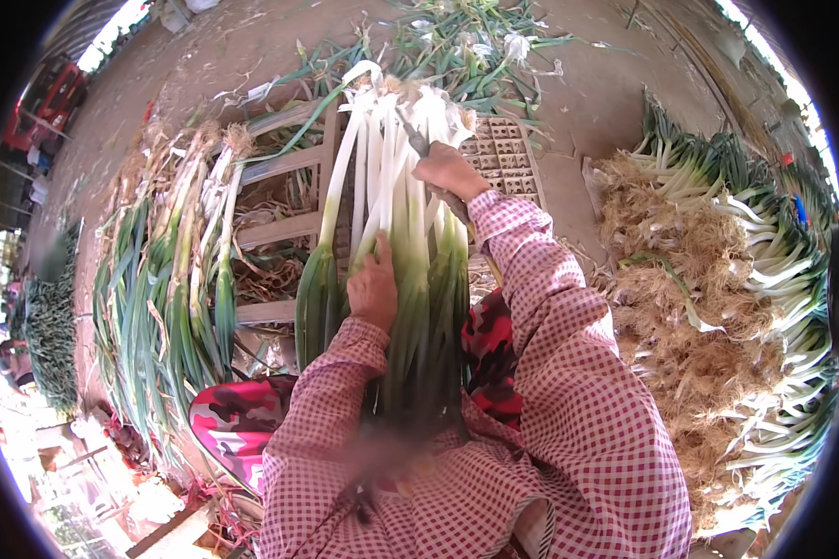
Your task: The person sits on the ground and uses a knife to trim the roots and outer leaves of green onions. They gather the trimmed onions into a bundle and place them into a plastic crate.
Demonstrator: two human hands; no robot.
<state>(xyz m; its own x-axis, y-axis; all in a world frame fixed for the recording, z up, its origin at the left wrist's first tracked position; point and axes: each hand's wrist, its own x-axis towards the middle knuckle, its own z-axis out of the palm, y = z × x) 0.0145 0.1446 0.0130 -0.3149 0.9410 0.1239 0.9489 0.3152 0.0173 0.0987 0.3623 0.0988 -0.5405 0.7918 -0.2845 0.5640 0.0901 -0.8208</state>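
Long green onions lie side by side in front of me, with white shanks pointing away and green leaves towards my lap. My left hand is closed around one onion stalk that slants over the others, its index finger lying along the stalk. My right hand grips a knife with a dark, dull blade. The blade points away and to the left, over the white shanks near the root ends. Part of the knife's handle shows below my right fist. The lower leaves are hidden by my sleeves and a dark blur.
Beneath the onions are a wooden slatted frame and a perforated plastic crate. Untrimmed onions with dry roots lie at left. A large stack of rooted onions fills the right. Leaf scraps litter the far floor.
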